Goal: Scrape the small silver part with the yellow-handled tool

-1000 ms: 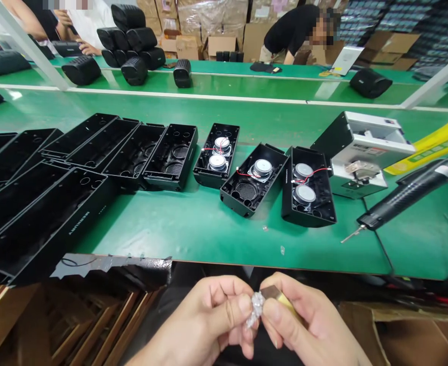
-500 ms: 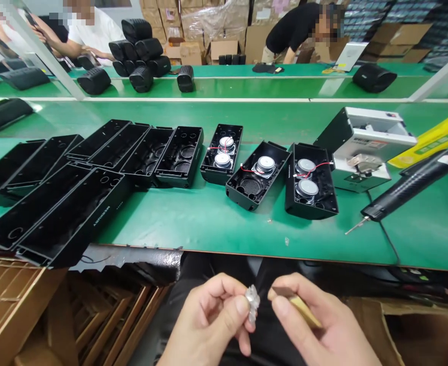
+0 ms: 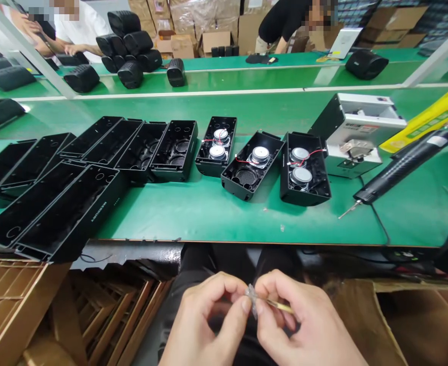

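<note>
Above my lap, my left hand pinches a small crumpled clear lump, which looks like plastic or adhesive. My right hand is closed on a thin flat piece, yellowish along its edge, whose kind I cannot make out. Both sets of fingertips meet at the clear lump. On the green bench beyond stand black speaker housings; one housing holds two round speaker drivers, another holds one, and a third holds two.
A black electric screwdriver hangs at the right, beside a grey-white machine. More black housings crowd the left. Cardboard boxes flank my legs. People work behind the far bench, near stacked black speakers.
My right hand has moved left, bringing its fingertips against the clear lump in my left hand. The flat piece has turned, now showing its narrow edge. The view has shifted slightly.
</note>
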Demonstrator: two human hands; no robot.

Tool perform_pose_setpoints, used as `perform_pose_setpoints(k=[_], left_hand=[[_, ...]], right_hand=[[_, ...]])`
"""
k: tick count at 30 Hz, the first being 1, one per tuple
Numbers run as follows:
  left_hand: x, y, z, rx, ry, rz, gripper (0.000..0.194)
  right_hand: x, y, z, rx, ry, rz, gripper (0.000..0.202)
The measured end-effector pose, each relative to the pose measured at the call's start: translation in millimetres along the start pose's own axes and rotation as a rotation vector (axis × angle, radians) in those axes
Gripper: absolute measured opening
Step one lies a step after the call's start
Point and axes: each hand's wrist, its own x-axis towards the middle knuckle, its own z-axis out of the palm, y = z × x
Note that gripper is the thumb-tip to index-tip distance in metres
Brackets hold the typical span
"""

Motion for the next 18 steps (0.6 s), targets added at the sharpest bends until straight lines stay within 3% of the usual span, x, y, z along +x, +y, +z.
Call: perform_pose_setpoints(k=[2,4,6,7,12,15,18], left_hand=[[-4,-7,3.3,0.313,0.106,0.291,0.014],[-8,-14,9.6,0.509,0.235,0.475,0.026],[-11,-19,14.1,0.636,0.310,0.481,0.029],[-11,-18,14.2,0.688,0.294,0.458,0.029],[-4,8,-4.4,0.720,-0.144,0.289,0.027],[0,27,-13.7,0.651,-0.224,0.167,0.026],[0,34,-14.3,0.690,-0.306,0.064,0.026]], right_hand=[[0,1,0,0.062,-0.021,0.025,0.017],[1,3,1,0.142,-0.050,0.066,0.018],[1,6,3,0.197,-0.080,0.090,0.019],[0,8,4,0.210,-0.091,0.094,0.019],[-6,15,8,0.215,-0.102,0.084,0.017],[-9,16,9,0.185,-0.105,0.049,0.015],[-10,20,8,0.122,-0.131,0.003,0.012]])
